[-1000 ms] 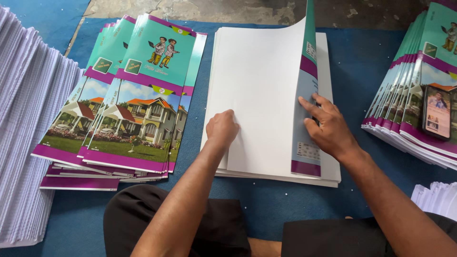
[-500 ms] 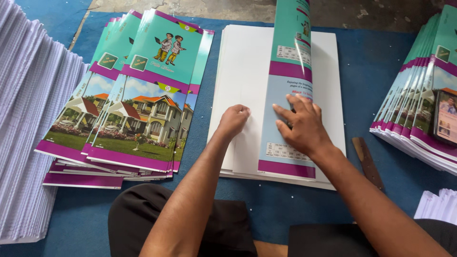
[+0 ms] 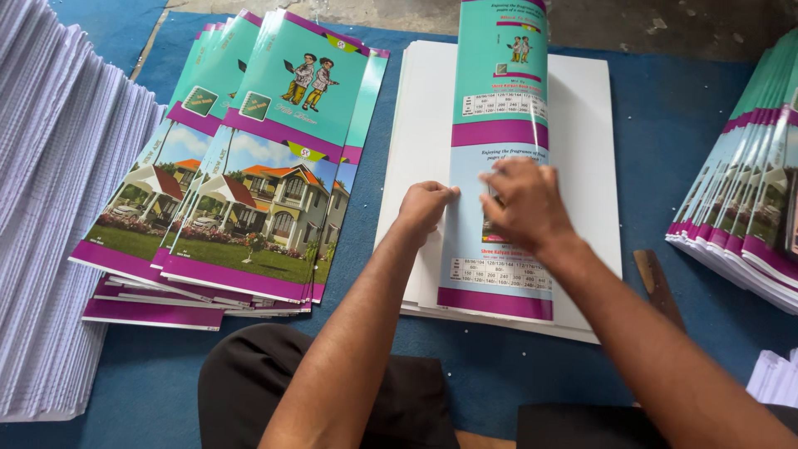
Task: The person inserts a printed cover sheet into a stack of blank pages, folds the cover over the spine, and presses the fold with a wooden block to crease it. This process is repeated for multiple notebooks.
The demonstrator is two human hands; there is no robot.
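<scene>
Right hand (image 3: 525,204) fingers spread flat on printed cover sheet (image 3: 497,216), left hand (image 3: 426,206) curled pinching its edge

Two hands are in view, the left hand (image 3: 426,204) and the right hand (image 3: 525,202), both on one long printed cover strip (image 3: 497,166) in teal and purple. Under it lies one pile of white sheets (image 3: 590,150). There are two fanned stacks of printed covers: one on the left (image 3: 249,183), with about five covers showing at its top edges, and one on the right (image 3: 740,199), too tightly layered to count. One tall stack of white paper (image 3: 58,208) stands at the far left, and one smaller white stack (image 3: 777,378) sits at the lower right. One wooden stick (image 3: 658,287) lies on the one blue mat (image 3: 665,108).
</scene>
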